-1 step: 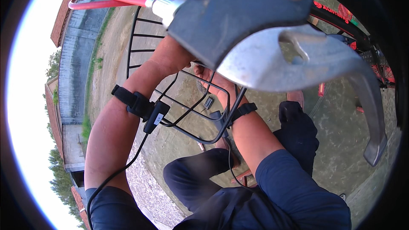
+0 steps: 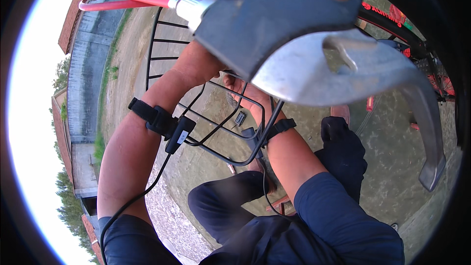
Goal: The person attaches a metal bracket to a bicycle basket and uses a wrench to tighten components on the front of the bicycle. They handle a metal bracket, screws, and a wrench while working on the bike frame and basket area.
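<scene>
The black wire basket (image 2: 270, 128) sits in front of the person, below the silver brake lever (image 2: 304, 76), with part of it between the two forearms and its barred side reaching off to the left. It looks like thin coated metal rod, so I'd judge it light for its size, stiff along the thick outer rim and a bit springy across the finer cross bars. The smooth coating may slide under damp skin, and it should take a knock without breaking, though a thin bar could bend. The rounded rim seems the best place to take hold. The left hand (image 2: 197, 65) reaches in at the basket with its far end behind the dark lever bracket (image 2: 279, 14), so I cannot tell whether its grip is spread or closed. The right hand (image 2: 249, 94) is by the bars, palm partly showing and fingers bent; whether that grip pinches anything is hidden too. As for writing, the black tyre (image 2: 387, 17) at upper right carries bright red lettering, and the small black box (image 2: 179, 135) strapped to the left wrist bears a white label (image 2: 183, 137) with tiny print, too small to read.
</scene>
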The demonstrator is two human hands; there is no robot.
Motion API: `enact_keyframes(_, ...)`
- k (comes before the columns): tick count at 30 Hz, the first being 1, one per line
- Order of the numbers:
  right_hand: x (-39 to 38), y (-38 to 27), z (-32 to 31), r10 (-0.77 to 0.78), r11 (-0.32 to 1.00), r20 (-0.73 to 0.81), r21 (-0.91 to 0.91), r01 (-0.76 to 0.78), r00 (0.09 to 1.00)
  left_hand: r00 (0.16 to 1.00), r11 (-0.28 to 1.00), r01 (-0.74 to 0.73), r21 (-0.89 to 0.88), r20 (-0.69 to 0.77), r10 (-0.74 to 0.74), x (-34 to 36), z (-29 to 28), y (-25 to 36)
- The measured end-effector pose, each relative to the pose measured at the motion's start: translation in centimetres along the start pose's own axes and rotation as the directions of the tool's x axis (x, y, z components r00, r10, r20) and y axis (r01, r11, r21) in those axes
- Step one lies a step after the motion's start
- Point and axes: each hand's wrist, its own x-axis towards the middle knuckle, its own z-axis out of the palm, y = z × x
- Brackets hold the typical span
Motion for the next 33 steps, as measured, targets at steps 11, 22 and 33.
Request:
enact_keyframes(11, 0.5, 0.1, 0.9, 0.022, 0.999, -0.028, 0.039, -0.021, 0.999, 1.0, 0.999, 0.023, -0.05, 0.023, -0.022, 0.0, -0.4, 0.5)
enact_keyframes(22, -1.3, 0.2, 1.1, 0.04, 0.996, -0.063, 0.076, -0.035, 0.997, 0.997, 0.998, -0.069, 0.01, -0.024, 0.069, -0.2, -0.1, 0.0)
enact_keyframes(33, -1.2, 1.1, 1.3, 0.062, 0.987, 0.007, 0.151, -0.062, 0.998, 0.991, 0.939, -0.125, 0.32, -0.013, 0.137, 0.9, 0.7, -2.3)
